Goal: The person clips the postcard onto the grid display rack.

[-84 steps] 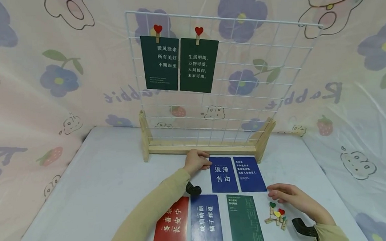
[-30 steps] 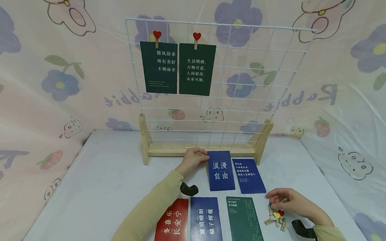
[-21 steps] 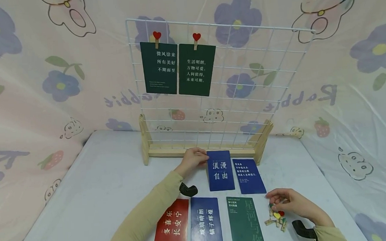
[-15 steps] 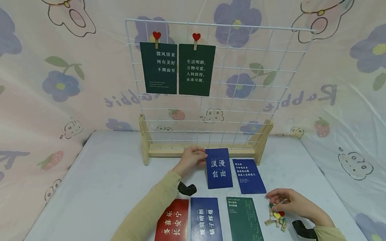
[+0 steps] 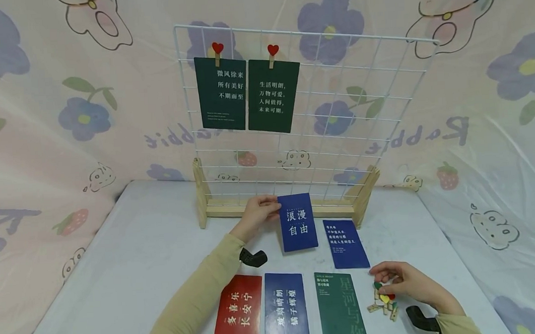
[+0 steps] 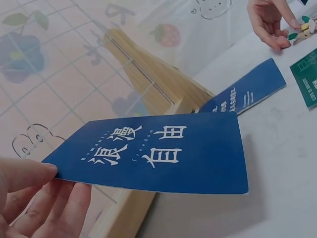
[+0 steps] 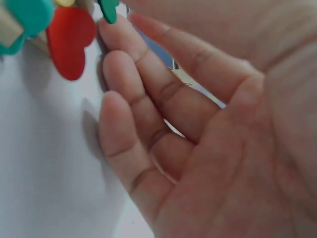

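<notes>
In the head view, my left hand (image 5: 256, 215) pinches the left edge of a dark blue card (image 5: 297, 223) with white characters. The left wrist view shows this card tilted, with a shadow on the table below it and thumb and fingers at one corner. My right hand (image 5: 405, 281) is by a small pile of wooden clothespins (image 5: 386, 307) with heart tops. Its fingers are loosely bent, close to a green heart (image 7: 108, 10), with a red heart (image 7: 73, 42) beside them in the right wrist view.
A white wire grid rack (image 5: 339, 148) on a wooden base (image 5: 279, 209) bears two clipped dark green cards (image 5: 274, 98). On the table lie another blue card (image 5: 346, 246), a red card (image 5: 239, 315), a lighter blue card (image 5: 286, 312) and a green card (image 5: 340, 309).
My left hand has lifted the blue card off the table and brought it left and towards the rack. My right hand has come down to the clothespins and since stayed there.
</notes>
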Demonstrator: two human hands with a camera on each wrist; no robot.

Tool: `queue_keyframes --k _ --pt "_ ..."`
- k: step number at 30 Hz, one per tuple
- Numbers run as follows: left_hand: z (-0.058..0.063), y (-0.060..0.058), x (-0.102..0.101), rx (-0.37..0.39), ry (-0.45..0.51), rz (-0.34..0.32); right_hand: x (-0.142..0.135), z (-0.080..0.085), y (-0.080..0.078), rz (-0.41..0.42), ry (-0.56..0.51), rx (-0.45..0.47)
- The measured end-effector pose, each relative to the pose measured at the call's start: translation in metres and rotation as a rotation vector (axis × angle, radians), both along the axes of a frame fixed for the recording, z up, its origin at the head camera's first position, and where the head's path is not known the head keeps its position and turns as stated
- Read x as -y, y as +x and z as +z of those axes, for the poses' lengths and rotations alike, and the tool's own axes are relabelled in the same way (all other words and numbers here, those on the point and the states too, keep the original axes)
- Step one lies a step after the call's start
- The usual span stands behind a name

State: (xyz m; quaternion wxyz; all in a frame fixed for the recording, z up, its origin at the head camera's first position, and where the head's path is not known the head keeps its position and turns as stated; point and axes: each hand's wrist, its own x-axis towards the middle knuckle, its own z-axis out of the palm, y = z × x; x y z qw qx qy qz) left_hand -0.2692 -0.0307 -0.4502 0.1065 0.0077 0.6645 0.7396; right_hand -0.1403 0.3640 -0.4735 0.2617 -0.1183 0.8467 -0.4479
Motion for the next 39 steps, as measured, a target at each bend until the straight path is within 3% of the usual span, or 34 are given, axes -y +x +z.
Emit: queue_keyframes --k 9,20,34,39 --pt "0.012 0.003 0.002 0.002 0.042 -0.017 0.003 -0.001 -0.001 -0.024 0.054 0.004" --pt "0.026 0.008 -0.001 -0.024 0.063 -0.031 0.003 0.002 -0.002 -0.009 0.044 0.031" --pt "0.024 0.011 -0.001 -0.019 0.044 -0.026 0.002 0.005 -0.001 -0.042 -0.016 0.077" --pt "0.025 0.012 0.002 -0.013 0.035 -0.035 0.0 0.003 -0.002 -0.041 -0.01 0.052"
